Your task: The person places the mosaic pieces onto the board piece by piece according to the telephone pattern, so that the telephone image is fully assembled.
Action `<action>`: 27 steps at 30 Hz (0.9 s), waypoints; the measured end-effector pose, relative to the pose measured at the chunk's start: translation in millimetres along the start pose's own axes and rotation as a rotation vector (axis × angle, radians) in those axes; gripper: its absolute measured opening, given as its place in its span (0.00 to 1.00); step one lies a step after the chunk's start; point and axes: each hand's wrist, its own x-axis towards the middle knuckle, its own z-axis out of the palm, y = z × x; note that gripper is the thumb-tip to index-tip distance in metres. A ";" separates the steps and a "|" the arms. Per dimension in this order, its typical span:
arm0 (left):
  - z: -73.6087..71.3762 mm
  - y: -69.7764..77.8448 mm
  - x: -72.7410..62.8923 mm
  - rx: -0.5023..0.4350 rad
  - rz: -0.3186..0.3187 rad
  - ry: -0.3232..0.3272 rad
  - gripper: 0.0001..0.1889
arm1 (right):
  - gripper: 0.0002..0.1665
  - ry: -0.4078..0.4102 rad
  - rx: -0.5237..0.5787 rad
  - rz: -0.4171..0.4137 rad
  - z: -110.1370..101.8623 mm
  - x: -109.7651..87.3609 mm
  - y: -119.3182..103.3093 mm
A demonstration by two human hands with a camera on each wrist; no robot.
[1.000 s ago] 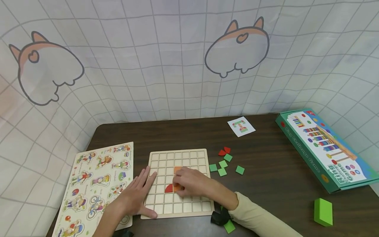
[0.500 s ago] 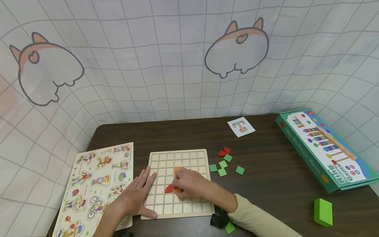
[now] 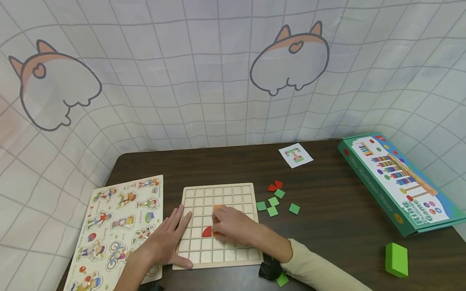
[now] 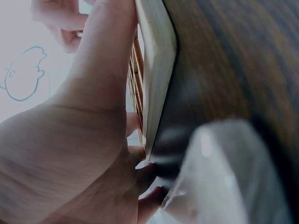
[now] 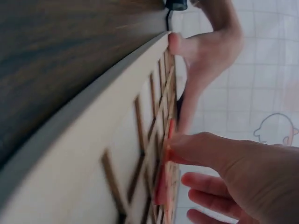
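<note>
In the head view a pale wooden grid board (image 3: 198, 248) lies on the dark table. My left hand (image 3: 164, 240) rests along its left side with fingers straight and spread, the thumb across the near left corner. Over the middle of the grid, my right hand (image 3: 236, 226) bends its fingers around an orange tile (image 3: 215, 234), mostly hidden beneath them. The right wrist view has the thumb (image 5: 189, 148) right at the tiles, with other fingers curled behind it. A red quarter-circle tile (image 3: 207, 231) sits just left of these fingers; another orange tile (image 3: 217, 207) shows beyond them.
Several green tiles (image 3: 272, 211) and red tiles (image 3: 278, 184) lie right of the board. A pattern card (image 3: 296, 155) is behind them. A picture puzzle (image 3: 120, 222) lies left, a game box (image 3: 397, 182) right, and a green block (image 3: 396, 260) stands near the right front.
My right hand's fingers have settled slightly lower over the orange tile, which now shows less. The left hand stays in place on the board.
</note>
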 end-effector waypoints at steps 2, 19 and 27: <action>1.1 -0.9 -0.1 -0.003 0.005 0.006 0.70 | 0.05 0.016 -0.027 -0.022 -0.5 -2.4 0.0; 1.8 -0.4 -0.4 0.011 0.041 0.033 0.70 | 0.23 0.179 0.170 0.148 -27.8 -113.3 53.1; 3.8 -2.4 0.0 0.005 0.022 0.035 0.70 | 0.25 0.275 0.125 0.278 -33.3 -145.2 92.4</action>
